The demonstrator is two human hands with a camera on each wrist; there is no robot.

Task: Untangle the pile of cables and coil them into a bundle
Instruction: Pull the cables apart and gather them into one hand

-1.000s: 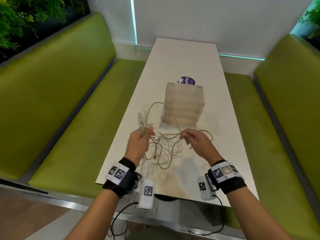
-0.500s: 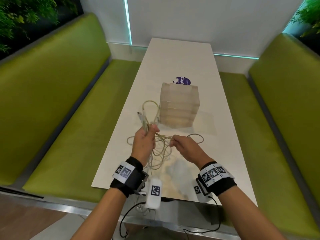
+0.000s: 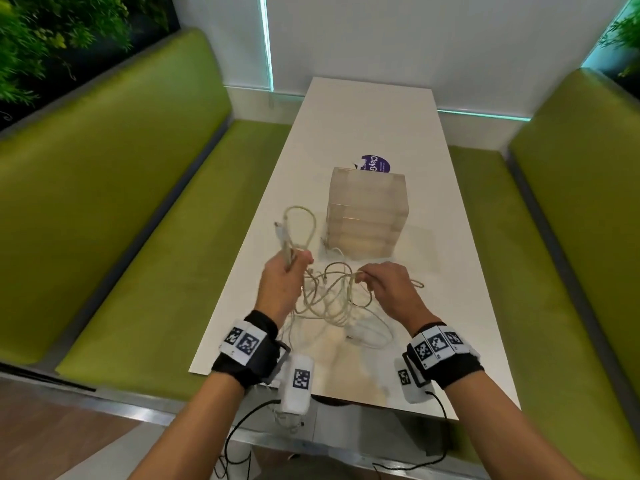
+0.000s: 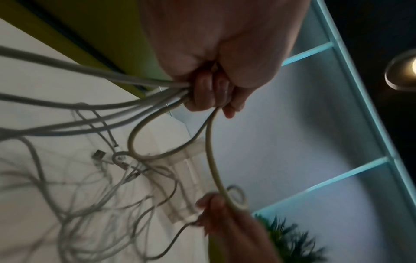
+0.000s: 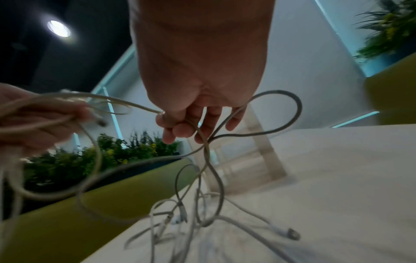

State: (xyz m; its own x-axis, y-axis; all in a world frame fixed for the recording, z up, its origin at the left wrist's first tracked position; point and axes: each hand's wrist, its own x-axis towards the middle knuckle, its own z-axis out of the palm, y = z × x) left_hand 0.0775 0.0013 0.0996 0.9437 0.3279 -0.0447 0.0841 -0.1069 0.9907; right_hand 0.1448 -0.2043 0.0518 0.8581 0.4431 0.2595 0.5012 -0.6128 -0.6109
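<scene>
The head view looks down along the desk (image 3: 367, 126) from above, while both wrist views look up close past the hands (image 4: 216, 53) at the same cables (image 5: 209, 160).

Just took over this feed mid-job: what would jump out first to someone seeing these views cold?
The tangle of pale cables strung between both hands above the near end of the white table. The left hand grips several strands with a loop sticking up; the right hand pinches one strand. Behind them stands a translucent box, flanked by green benches.
</scene>
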